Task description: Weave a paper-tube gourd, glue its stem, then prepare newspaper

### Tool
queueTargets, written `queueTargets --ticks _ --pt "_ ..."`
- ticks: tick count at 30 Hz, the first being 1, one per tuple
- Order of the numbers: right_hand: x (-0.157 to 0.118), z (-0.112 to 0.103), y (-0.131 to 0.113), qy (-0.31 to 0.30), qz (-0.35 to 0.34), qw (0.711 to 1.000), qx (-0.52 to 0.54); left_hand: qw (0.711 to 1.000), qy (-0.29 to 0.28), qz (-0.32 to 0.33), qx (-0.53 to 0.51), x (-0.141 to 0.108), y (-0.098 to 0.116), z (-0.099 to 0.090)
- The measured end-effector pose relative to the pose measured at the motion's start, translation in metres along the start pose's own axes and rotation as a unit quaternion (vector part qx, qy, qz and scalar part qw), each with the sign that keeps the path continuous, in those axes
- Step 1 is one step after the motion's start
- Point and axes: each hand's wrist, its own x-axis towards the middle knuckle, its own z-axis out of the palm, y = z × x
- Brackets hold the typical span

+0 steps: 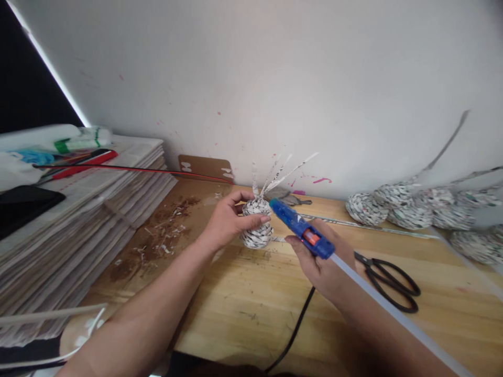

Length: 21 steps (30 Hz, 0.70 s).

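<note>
My left hand (231, 219) is closed around a small woven piece of rolled newspaper (256, 238), shaped like two stacked round bulges. Several loose paper strips (271, 175) stick up from its top. In my right hand (328, 262) is a blue hot glue gun (301, 225) with its teal nozzle close to the upper right side of the woven piece; I cannot tell whether it touches. A long translucent glue stick (377, 298) runs out of the gun's back end, and a black cord (294, 330) hangs below.
Black-handled scissors (393, 283) lie right of my right hand. More woven paper pieces (408, 207) sit at the back right, near a long paper strip (365, 226). A tall newspaper stack (133, 204) stands left; cardboard (206, 167) leans on the wall.
</note>
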Motion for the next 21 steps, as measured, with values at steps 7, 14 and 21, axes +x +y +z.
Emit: queueTargets --ticks 7,14,21 --pt "-0.0018 0.0050 -0.0020 -0.042 0.009 0.998 0.036 1.000 -0.024 0.005 -0.016 -0.0013 0.0022 0.0006" --pt "-0.0006 0.0039 -0.0009 -0.031 0.000 0.999 0.026 0.999 -0.029 -0.001 -0.025 -0.0009 0.0013 0.0001" --pt "0.0012 0.0019 -0.0013 -0.029 0.000 0.999 0.023 0.999 -0.026 -0.013 -0.021 -0.0016 0.0032 0.0013"
